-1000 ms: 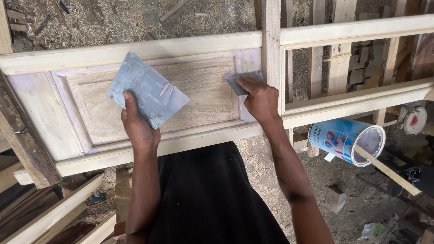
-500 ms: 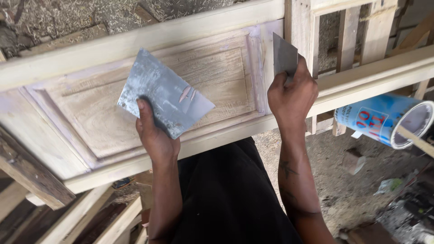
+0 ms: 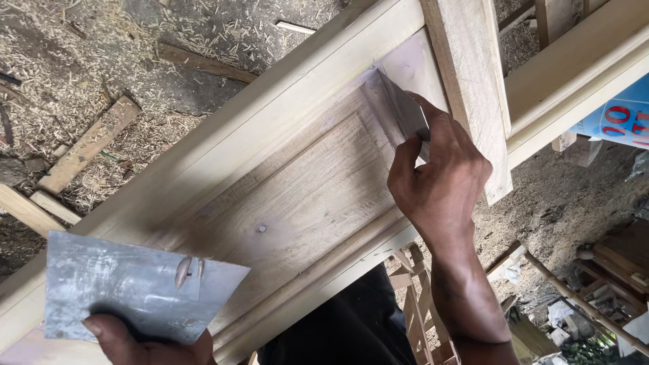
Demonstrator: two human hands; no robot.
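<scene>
Head view. You are looking down on a pale wooden door frame [image 3: 284, 128] lying at a slant, its raised panel [image 3: 297, 196] filling the middle of the picture.

Your right hand [image 3: 439, 182] is gripping a small flat metal scraper [image 3: 404, 111], thumb on the near face and fingers wrapped behind. You are pressing its edge into the far right corner of the panel, where the sloped border meets the upright rail [image 3: 473, 88]. The blade is tilting toward the groove, probably so its corner reaches into the recess. A whitish filler smear [image 3: 405, 67] is showing on the wood just beside the blade.

Your left hand [image 3: 145, 345] is holding a larger square metal plate [image 3: 128, 290] from below at the near left, thumb on its near edge; the fingers are hidden behind it. A small dab of filler [image 3: 186, 270] is sitting on the top of the plate, which you are keeping roughly flat and near the panel, seemingly as a palette within reach of the scraper. The plate is overlapping the near rail of the frame; I cannot tell whether it is touching.

Around the work: wood shavings [image 3: 101, 61] are covering the ground on the far left, with loose wood offcuts [image 3: 88, 145] lying among them. A blue and white tin [image 3: 622, 122] is showing at the right edge, well apart from both hands. Your dark clothing [image 3: 345, 324] is showing below the frame.
</scene>
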